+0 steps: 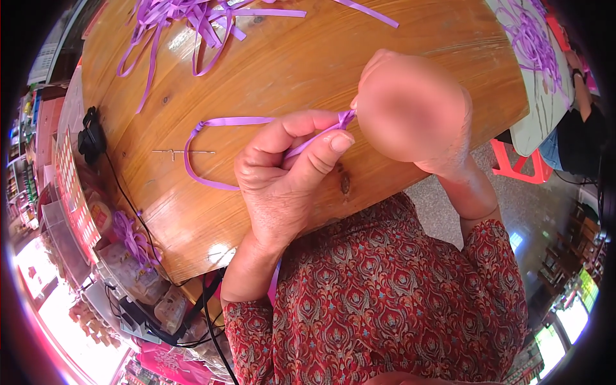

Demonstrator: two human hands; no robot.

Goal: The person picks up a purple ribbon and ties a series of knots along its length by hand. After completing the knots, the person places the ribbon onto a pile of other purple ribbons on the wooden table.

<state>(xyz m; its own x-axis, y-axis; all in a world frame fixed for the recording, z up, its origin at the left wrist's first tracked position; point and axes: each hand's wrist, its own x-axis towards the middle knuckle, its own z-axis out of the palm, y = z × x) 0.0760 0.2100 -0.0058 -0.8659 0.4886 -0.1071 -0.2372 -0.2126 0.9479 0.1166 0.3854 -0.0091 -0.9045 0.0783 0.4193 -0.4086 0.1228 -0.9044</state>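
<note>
A narrow purple ribbon (236, 120) forms a loop on the wooden table, with a small knot in it on the left. Its other part runs through my left hand (276, 176), pinched between thumb and index finger, where a folded knot sticks out past the fingertips. Right at that knot, the fingertips of my right hand (443, 128) are closed on the ribbon's end. Most of the right hand is blurred, so its fingers show only in part. Beside the loop lies a thin metal rod (192, 152) with a small side piece.
A tangle of purple ribbons (199, 22) lies at the table's (308, 70) far side. More ribbons (536, 42) cover a pale table at the right, where another person's arm (582, 90) shows. A red stool (523, 163) stands below. Left are a black cable (125, 189) and plastic bags.
</note>
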